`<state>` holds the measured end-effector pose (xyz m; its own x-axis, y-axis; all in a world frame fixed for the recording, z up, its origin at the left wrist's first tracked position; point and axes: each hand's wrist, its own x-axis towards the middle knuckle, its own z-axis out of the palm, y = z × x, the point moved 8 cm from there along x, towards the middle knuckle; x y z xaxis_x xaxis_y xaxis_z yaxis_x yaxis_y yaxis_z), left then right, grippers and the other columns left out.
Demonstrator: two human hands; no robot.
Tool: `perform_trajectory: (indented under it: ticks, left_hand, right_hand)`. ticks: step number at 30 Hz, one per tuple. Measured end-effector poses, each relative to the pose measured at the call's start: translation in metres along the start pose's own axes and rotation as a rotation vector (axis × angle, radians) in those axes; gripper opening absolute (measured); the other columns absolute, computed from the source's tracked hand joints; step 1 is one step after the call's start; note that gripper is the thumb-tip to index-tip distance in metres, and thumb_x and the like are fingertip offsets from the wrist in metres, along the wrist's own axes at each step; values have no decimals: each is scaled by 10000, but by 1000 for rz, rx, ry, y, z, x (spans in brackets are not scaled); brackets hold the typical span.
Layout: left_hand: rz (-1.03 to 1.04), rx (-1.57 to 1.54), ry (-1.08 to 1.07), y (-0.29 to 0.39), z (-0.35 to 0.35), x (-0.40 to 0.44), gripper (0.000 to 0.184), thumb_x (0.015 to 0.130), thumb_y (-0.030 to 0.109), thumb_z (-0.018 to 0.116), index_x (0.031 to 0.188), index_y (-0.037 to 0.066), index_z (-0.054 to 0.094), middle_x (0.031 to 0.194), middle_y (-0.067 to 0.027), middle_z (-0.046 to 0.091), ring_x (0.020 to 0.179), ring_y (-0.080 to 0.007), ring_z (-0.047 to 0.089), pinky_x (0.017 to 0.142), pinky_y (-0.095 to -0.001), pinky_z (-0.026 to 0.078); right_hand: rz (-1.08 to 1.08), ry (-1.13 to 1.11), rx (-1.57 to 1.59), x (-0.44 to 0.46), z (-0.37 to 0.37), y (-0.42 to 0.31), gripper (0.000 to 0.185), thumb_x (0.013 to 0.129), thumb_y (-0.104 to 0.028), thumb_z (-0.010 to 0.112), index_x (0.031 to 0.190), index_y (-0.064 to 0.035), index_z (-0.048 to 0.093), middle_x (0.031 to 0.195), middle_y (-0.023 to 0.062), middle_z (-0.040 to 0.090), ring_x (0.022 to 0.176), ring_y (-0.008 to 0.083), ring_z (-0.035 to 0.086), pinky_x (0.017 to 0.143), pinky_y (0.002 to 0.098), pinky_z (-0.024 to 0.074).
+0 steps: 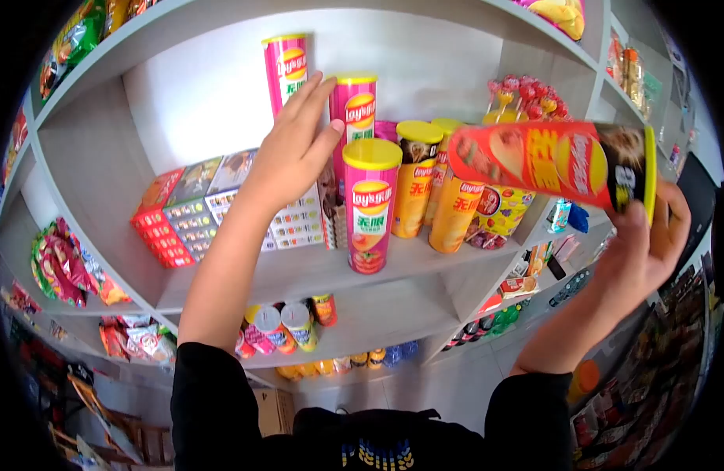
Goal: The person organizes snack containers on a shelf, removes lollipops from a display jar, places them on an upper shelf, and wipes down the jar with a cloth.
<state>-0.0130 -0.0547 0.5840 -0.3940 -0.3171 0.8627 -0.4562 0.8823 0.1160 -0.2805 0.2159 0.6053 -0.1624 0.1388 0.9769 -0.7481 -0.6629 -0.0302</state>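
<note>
My right hand (648,243) grips a red Lay's chip can (534,161) near its yellow-lidded end. The can lies sideways in the air, in front of the shelf's right part. My left hand (295,149) reaches up to the shelf with fingers stretched and thumb apart. It is beside a pink Lay's can (358,102) and partly covers another pink can (286,67) behind it. Whether the fingertips touch either can, I cannot tell. Closer to me stands a third pink can (370,212), upright. To its right are orange Lay's cans (414,184), one with a dark top band.
Stacked small boxes (220,200) fill the shelf's left part. Lollipops (527,98) stand at the right behind the held can. Several small chip cans (287,326) sit on the lower shelf (401,306). A cardboard box (274,410) is on the floor.
</note>
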Motion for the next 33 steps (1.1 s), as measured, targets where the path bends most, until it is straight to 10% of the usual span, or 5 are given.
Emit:
perform_trajectory:
  ticks: [7, 17, 33]
  left_hand:
    - [-183, -278, 23, 68, -27, -94, 364, 831, 93, 600, 1186, 20, 565, 1212, -146, 578, 1129, -279, 540, 952, -348, 409]
    - [-813, -960, -566, 176, 152, -346, 637, 734, 222, 784, 1272, 32, 500, 1167, -85, 588, 1112, -218, 543, 968, -345, 414]
    - [-1393, -871, -214, 150, 197, -478, 642, 693, 261, 786, 1221, 24, 510, 1104, -87, 611, 1011, -171, 565, 903, -324, 445]
  right_hand:
    - [420, -416, 271, -54, -34, 26, 614, 700, -324, 769, 1106, 4, 444, 1169, 247, 548, 1082, 278, 559, 969, 390, 400]
    - [1091, -1106, 667, -285, -16, 30, 567, 599, -38, 786, 1114, -107, 559, 1262, 121, 529, 1146, 226, 537, 827, 328, 511]
    - [1629, -1068, 723, -485, 7, 3, 575, 752, -44, 738, 1259, -33, 468, 1184, 82, 571, 1096, 183, 533, 939, 361, 434]
